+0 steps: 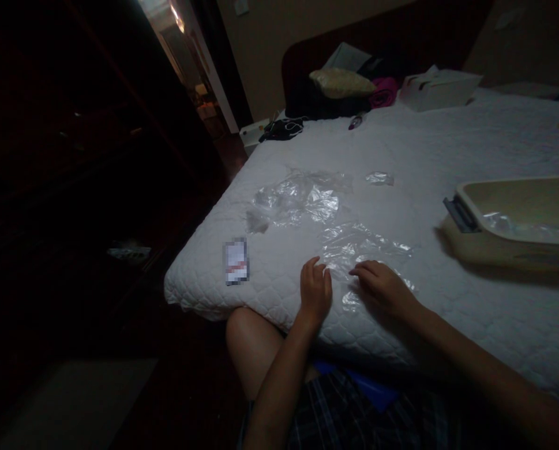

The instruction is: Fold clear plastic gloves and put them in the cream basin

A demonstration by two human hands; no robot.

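Note:
A clear plastic bag (354, 247) lies flat on the white quilted mattress (471, 156) right in front of me. My left hand (315, 289) rests at the bag's near left edge, fingers spread and lying on the plastic. My right hand (383, 286) lies flat on the bag's near right part, fingers stretched towards the left hand. Neither hand lifts anything. A second crumpled clear plastic bag (302, 199) sits farther back on the bed, and a small scrap of plastic (379, 179) lies beyond it.
A beige plastic tub (518, 250) with a dark handle stands on the bed at right. A small card (236, 261) lies near the mattress corner. Clothes, a pillow (341, 82) and a white box (439, 89) sit at the head end. The floor at left is dark.

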